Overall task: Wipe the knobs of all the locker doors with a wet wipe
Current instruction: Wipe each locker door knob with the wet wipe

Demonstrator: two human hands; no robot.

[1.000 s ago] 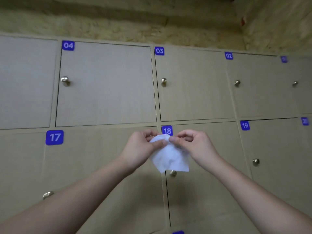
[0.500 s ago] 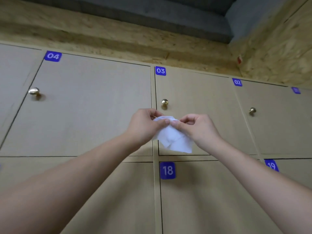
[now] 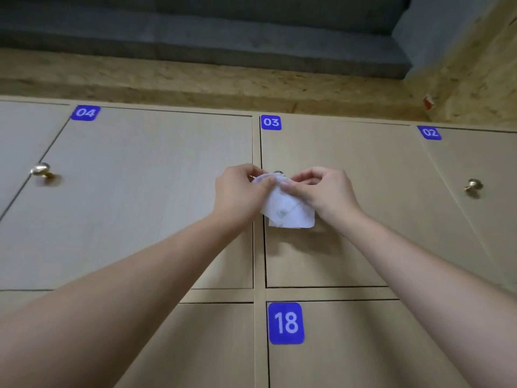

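While both hands pinch it, wet wipe (image 3: 288, 208) between left hand (image 3: 239, 191), right hand (image 3: 324, 191)

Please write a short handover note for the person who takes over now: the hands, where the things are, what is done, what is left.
Left hand and right hand both pinch the wet wipe, held up at the knob of door 03, which peeks just above it.
Done: it cannot be told which knobs are already wiped.
Left: knob 03; the knob of door 04 and the knob of door 02 are bare; then door 18 and the rest.
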